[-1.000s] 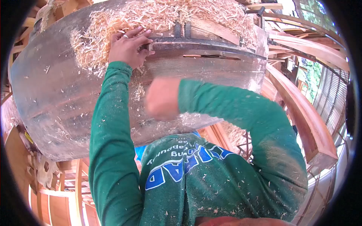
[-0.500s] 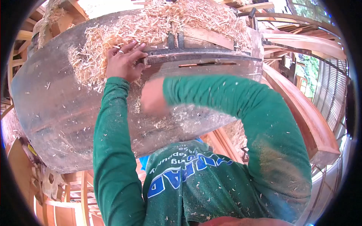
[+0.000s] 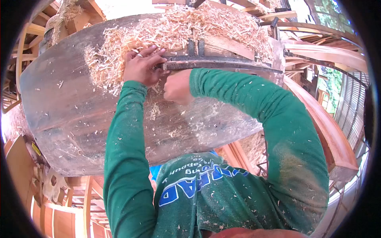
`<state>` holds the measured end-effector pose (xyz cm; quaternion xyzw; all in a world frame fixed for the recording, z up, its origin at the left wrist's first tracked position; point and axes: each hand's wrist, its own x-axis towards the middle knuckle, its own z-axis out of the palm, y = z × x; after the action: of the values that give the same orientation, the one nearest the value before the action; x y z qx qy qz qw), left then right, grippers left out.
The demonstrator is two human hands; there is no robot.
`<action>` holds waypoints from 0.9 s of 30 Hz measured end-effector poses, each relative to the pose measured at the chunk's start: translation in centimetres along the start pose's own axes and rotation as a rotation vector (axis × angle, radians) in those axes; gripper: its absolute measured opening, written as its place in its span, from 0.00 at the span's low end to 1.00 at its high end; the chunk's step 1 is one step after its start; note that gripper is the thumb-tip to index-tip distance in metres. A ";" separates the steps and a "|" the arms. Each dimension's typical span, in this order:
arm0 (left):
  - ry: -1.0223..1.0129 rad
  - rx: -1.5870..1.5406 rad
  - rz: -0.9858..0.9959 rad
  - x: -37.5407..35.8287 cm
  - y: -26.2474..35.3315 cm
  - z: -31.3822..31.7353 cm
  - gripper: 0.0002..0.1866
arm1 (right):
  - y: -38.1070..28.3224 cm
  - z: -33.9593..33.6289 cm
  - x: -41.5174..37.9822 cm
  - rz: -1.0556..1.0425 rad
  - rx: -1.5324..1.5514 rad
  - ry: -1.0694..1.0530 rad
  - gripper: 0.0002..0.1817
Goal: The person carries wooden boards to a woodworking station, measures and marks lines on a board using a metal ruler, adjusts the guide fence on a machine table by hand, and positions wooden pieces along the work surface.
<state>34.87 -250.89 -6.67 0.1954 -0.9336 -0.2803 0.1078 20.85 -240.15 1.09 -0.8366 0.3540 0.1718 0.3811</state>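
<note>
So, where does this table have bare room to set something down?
Best: the table's left part, bordered by shavings, left sleeve and table edge, with a few chips. Smaller, dusted: between right sleeve and shirt. Crowded: the far side, under shavings, and around the left hand, right hand and bar.

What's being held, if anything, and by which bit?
The left grip seems to hold the dark bar by its left end; whether the right grip holds anything cannot be told.

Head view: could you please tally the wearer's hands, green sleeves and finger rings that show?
Hands: 2 (left hand, right hand)
Green sleeves: 2 (left sleeve, right sleeve)
Finger rings: 1 (pale ring, left hand)
Total: 5
</note>
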 end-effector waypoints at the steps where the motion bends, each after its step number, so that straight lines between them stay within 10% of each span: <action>1: -0.010 -0.007 -0.010 -0.1 0.2 -0.1 0.15 | -0.9 -0.6 0.1 -0.009 0.010 -0.015 0.09; 3: -0.031 -0.018 -0.018 0.1 0.2 -0.5 0.14 | -3.0 -2.7 -0.1 -0.016 0.028 -0.036 0.09; 6: 0.029 0.021 0.086 0.0 -2.1 1.4 0.13 | -2.8 -4.9 -1.2 -0.018 0.064 0.510 0.08; 10: -0.042 -0.036 0.026 0.1 0.0 -0.6 0.14 | 7.4 -9.3 -6.5 0.514 -0.281 1.300 0.17; 13: -0.036 -0.046 0.052 0.2 -0.1 -0.8 0.13 | 8.2 -15.1 -10.9 1.232 -0.181 0.579 0.17; 19: -0.065 -0.029 0.050 0.3 0.4 -0.9 0.12 | 22.3 -10.9 -10.3 1.274 -0.403 0.335 0.20; 22: -0.045 -0.039 0.061 0.3 0.0 -0.8 0.12 | 20.9 -11.4 -13.1 1.394 0.964 0.833 0.20; 27: -0.043 -0.028 0.061 0.4 0.0 -0.8 0.12 | 14.0 -11.2 -16.4 0.664 -0.467 0.727 0.24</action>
<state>34.78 -251.42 -5.99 0.1592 -0.9373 -0.2940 0.0990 -0.41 -247.56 10.27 -0.7479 0.6604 0.0566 -0.0367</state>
